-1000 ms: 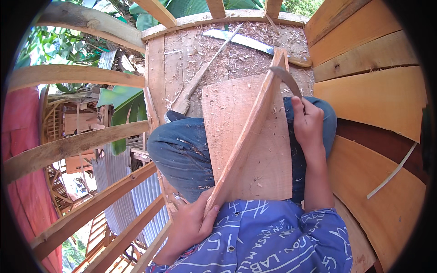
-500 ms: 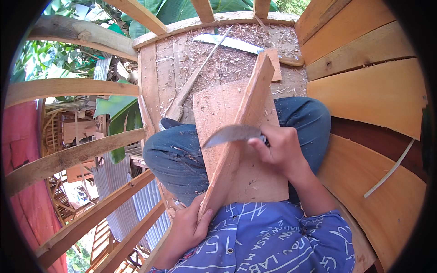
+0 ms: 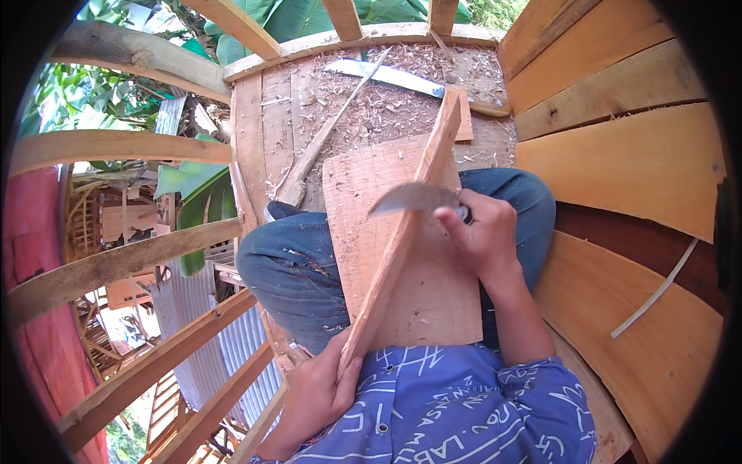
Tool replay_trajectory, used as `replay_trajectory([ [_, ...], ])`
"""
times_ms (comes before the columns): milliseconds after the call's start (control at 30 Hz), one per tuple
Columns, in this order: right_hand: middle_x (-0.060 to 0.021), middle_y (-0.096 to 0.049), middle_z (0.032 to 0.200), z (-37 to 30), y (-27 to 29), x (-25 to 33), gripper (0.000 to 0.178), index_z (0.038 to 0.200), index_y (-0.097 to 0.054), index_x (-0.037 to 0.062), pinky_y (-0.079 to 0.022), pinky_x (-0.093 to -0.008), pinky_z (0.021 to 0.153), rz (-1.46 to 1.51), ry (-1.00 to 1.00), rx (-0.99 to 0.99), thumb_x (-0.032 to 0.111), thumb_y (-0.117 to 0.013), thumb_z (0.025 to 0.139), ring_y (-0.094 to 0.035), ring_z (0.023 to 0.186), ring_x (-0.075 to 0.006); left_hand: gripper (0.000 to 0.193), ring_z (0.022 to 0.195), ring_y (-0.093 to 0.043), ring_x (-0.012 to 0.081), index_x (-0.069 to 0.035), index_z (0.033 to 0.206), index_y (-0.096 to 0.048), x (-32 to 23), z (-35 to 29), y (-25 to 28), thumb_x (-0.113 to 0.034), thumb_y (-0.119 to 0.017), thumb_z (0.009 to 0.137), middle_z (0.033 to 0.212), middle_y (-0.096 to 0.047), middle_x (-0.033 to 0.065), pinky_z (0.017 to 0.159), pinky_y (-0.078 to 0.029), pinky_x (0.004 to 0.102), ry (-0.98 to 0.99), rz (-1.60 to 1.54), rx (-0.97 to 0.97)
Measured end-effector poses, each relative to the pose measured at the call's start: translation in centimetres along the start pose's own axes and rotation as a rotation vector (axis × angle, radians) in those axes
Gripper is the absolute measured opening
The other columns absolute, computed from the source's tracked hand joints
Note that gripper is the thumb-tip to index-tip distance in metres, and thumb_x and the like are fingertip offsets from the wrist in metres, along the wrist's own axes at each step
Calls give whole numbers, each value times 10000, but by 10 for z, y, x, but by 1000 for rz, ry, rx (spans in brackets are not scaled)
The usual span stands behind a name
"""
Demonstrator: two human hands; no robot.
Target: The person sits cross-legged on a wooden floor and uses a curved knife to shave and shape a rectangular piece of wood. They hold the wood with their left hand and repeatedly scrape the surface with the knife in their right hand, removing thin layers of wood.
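My right hand (image 3: 487,232) is closed round the dark handle of a knife with a short, curved blade (image 3: 413,199). The blade lies across the edge of a long wooden board (image 3: 402,232) and is slightly blurred. That board stands on edge, slanting from near my shirt toward the far right. At its near end, my left hand (image 3: 328,383) grips it with the thumb on one side and the fingers on the other. A flat, wide wooden panel (image 3: 444,301) rests over my lap beneath the board.
Ahead on the plank floor (image 3: 270,116), strewn with shavings, lie a saw-like long blade (image 3: 386,76) with a wooden handle (image 3: 489,109) and a tapered stick (image 3: 317,151). Slatted rails (image 3: 131,259) run along the left. A plank wall (image 3: 618,162) stands at the right.
My right hand and the knife have moved up along the board, away from my body. My left hand keeps its hold on the near end.
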State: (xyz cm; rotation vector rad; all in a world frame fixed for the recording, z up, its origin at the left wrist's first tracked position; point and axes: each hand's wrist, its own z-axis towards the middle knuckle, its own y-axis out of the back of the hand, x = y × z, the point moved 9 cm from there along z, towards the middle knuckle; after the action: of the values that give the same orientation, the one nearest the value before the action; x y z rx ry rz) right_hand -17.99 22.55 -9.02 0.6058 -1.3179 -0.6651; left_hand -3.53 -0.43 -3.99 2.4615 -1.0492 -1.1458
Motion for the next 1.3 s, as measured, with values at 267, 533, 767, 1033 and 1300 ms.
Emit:
replay_trajectory([
  [267,-169,-508,523,19,37,-5,622,624,-562,-1,-408,-391,478,21,-13,-9,567,-595,877,-524,499,-354,379,789,-687,396,-8,1243,-544,-3,1,0,-84,-561,871,864,-664,262,707,-523,390,-109,-20,-28],
  [533,-163,-563,561,6,6,-22,612,651,-596,23,-455,-423,502,-129,-37,27,611,-624,819,-601,551,-357,436,673,-654,401,-47,1300,-499,0,1,3,-102,-585,876,728,-639,236,600,-506,442,-217,-28,-66],
  [767,-143,-528,529,-7,3,-6,602,611,-556,47,-434,-391,462,-138,69,38,606,-624,826,-576,504,-331,419,672,-655,402,-30,1276,-499,-3,1,2,-96,-580,871,731,-639,242,591,-508,451,-194,-24,-31],
  [1033,-161,-505,523,-16,-1,16,602,617,-535,27,-428,-419,481,-52,108,3,574,-616,855,-574,517,-356,431,665,-649,404,-21,1283,-474,-2,2,2,-103,-577,873,714,-629,243,584,-503,458,-241,-17,-57],
  [1300,-175,-522,563,-6,-5,32,565,654,-539,11,-433,-420,500,10,187,118,526,-625,870,-568,525,-373,442,653,-650,387,-5,1281,-477,-7,3,5,-111,-584,865,695,-630,228,573,-504,455,-270,7,-56],
])
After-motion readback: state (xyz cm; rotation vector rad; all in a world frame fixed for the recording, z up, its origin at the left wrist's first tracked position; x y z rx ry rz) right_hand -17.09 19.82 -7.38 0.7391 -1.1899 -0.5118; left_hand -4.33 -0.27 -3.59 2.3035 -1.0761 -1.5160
